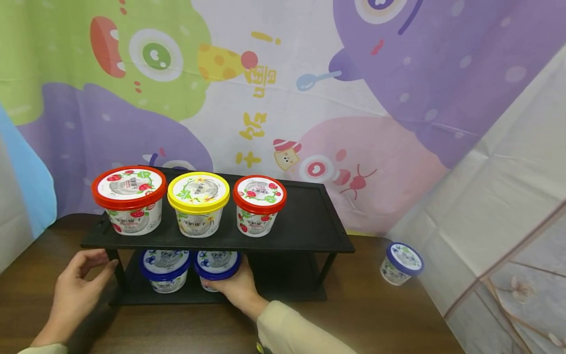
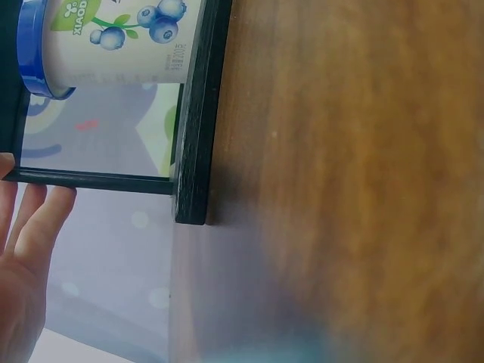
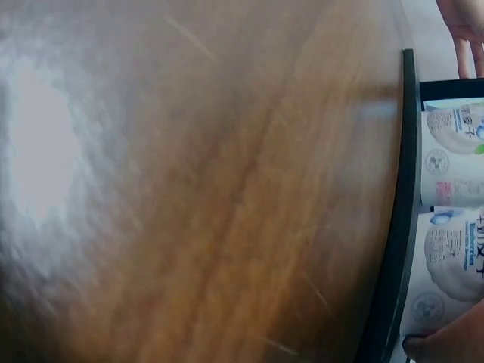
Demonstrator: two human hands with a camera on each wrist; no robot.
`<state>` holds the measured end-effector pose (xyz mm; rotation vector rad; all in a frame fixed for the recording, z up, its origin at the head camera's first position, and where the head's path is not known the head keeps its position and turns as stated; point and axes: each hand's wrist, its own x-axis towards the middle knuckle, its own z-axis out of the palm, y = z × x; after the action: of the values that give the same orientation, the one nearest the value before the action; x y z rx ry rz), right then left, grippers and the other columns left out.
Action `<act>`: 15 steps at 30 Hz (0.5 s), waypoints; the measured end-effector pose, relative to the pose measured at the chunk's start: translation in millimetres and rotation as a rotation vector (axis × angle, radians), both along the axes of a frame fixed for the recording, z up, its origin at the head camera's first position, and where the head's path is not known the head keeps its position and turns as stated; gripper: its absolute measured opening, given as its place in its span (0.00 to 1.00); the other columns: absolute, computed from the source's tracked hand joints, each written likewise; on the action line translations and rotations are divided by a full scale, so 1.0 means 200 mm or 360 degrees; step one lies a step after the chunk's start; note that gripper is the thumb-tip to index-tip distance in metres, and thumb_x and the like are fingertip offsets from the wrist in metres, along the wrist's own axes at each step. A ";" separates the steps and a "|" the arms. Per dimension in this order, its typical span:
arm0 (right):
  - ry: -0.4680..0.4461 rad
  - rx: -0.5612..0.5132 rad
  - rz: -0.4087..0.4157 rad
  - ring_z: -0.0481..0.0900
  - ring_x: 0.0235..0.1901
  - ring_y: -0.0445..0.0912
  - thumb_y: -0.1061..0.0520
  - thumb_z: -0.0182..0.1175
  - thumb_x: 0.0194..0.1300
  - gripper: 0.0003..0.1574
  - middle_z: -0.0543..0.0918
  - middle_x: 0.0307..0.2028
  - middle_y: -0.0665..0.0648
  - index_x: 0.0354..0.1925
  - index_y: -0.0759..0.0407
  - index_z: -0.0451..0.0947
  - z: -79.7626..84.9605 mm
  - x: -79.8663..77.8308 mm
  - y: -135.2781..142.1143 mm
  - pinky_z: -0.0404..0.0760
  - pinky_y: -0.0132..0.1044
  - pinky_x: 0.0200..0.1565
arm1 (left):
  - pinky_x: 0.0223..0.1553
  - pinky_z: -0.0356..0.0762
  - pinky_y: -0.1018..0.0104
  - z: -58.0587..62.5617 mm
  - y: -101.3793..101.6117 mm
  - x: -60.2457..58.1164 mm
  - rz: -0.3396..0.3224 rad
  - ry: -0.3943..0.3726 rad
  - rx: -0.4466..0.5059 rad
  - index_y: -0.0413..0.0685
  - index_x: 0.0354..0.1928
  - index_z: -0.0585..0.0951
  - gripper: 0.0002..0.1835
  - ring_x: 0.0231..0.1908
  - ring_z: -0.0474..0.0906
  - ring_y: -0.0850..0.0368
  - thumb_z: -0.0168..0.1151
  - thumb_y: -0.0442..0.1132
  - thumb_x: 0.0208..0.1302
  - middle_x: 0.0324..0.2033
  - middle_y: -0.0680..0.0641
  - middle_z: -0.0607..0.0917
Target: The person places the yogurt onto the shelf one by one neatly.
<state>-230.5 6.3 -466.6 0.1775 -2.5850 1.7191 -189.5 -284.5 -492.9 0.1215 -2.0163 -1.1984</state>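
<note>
A two-tier black rack (image 1: 305, 211) stands on the table. On its lower shelf sit two blue-lidded tubs with blueberry prints, side by side. My right hand (image 1: 240, 287) grips the right tub (image 1: 216, 263) round its side, at the lid's right and front. The left tub (image 1: 165, 270) stands close to it, also seen as a printed white tub (image 2: 125, 38) in the left wrist view. My left hand (image 1: 79, 285) pinches the rack's left front post (image 1: 116, 268), with thumb and fingers on either side of it. The right wrist view catches only part of the right thumb (image 3: 446, 340).
The upper shelf carries a large red-lidded tub (image 1: 132, 201), a yellow-lidded tub (image 1: 199, 204) and a smaller red-lidded tub (image 1: 260, 206). Another blue-lidded tub (image 1: 401, 264) stands on the wooden table (image 1: 376, 314) right of the rack. A cartoon-printed curtain (image 1: 283, 98) hangs behind.
</note>
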 end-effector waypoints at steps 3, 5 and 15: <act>0.0027 -0.0011 -0.0020 0.75 0.53 0.48 0.52 0.79 0.35 0.55 0.76 0.52 0.55 0.59 0.59 0.61 0.00 0.02 -0.01 0.74 0.41 0.57 | 0.36 0.66 0.93 0.07 0.05 0.04 0.0015 -0.0020 0.0030 0.35 0.41 0.75 0.16 0.35 0.71 0.87 0.65 0.22 0.50 0.33 0.76 0.74; 0.0036 -0.0019 -0.0023 0.75 0.53 0.48 0.52 0.78 0.35 0.55 0.76 0.52 0.55 0.59 0.58 0.61 0.00 0.03 -0.01 0.74 0.40 0.57 | 0.35 0.66 0.93 0.13 0.08 0.06 0.0013 -0.0048 0.0068 0.32 0.41 0.74 0.16 0.34 0.70 0.87 0.65 0.21 0.50 0.32 0.76 0.73; -0.0113 -0.0041 0.0230 0.72 0.57 0.56 0.58 0.74 0.44 0.55 0.74 0.55 0.63 0.65 0.63 0.55 0.03 0.07 0.14 0.73 0.48 0.58 | 0.36 0.65 0.93 0.13 0.08 0.06 0.0001 -0.0013 0.0073 0.32 0.41 0.74 0.16 0.34 0.71 0.87 0.64 0.20 0.49 0.32 0.76 0.74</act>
<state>-217.2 35.1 -460.1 0.3155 -2.6591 1.8363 -178.1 -268.4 -467.8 0.1499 -1.9967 -1.2460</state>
